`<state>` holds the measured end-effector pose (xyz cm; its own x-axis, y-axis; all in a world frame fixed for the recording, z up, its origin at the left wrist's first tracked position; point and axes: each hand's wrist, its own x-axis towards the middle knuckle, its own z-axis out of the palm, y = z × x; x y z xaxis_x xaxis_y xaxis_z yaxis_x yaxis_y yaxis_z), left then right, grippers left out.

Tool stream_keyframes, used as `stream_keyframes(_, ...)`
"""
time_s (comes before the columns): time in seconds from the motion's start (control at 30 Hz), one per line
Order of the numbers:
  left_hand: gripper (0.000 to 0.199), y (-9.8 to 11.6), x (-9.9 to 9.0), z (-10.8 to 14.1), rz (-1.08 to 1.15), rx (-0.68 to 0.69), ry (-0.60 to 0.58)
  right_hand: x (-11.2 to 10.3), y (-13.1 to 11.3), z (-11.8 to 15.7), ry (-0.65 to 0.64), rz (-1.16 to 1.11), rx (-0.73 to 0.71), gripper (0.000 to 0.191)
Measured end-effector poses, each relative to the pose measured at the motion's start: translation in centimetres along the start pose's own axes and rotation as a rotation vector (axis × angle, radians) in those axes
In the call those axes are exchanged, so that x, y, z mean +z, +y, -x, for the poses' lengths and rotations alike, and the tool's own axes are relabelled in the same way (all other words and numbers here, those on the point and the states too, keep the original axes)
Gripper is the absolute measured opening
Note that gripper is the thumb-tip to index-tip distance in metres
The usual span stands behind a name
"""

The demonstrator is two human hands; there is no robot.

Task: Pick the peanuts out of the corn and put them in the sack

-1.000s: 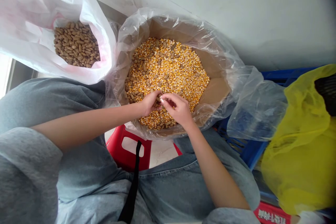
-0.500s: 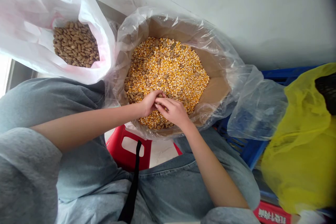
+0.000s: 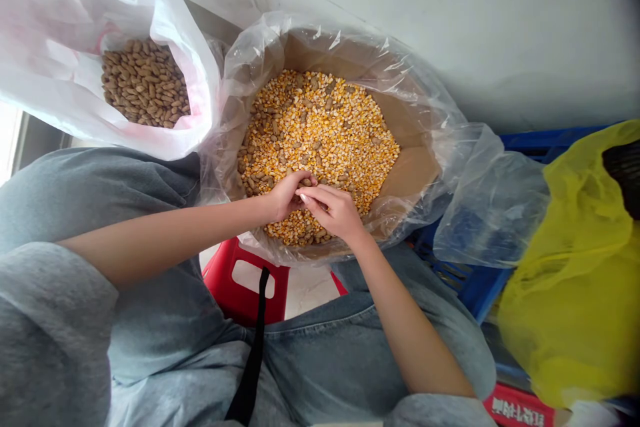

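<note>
A plastic-lined box holds yellow corn kernels with unshelled peanuts scattered among them. Over its near side, my left hand is curled with peanuts in its palm. My right hand meets it from the right, its fingers bent together at the left fingertips; whatever they pinch is too small to make out. More peanuts fill the bottom of a white bag at the upper left.
A red stool stands between the legs, with a black strap hanging in front. On the right are a blue crate, clear plastic and a yellow bag. A pale wall rises behind the box.
The right thumb has shifted slightly against the fingers. Both hands otherwise keep nearly the same place over the corn.
</note>
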<state>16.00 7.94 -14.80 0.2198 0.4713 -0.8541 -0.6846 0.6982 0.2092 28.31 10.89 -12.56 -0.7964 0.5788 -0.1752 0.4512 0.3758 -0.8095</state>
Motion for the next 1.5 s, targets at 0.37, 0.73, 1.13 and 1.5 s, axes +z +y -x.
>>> stream_keyframes(0.37,0.012,0.2,0.0,0.2,-0.027,-0.025,-0.003,0.3,2.5,-0.3,-0.052,0.322,0.423,0.023)
stream_keyframes(0.73,0.011,0.1,0.1,0.1,-0.071,-0.027,0.028,1.8,2.7,0.5,-0.541,0.764,0.456,0.027)
stream_keyframes(1.13,0.014,-0.1,0.0,0.1,-0.095,-0.044,0.055,2.1,3.3,0.6,-0.568,0.727,0.481,0.026)
stream_keyframes(1.5,0.013,0.7,0.0,0.1,-0.076,-0.001,0.078,1.8,3.8,0.5,-0.575,0.676,0.491,0.022)
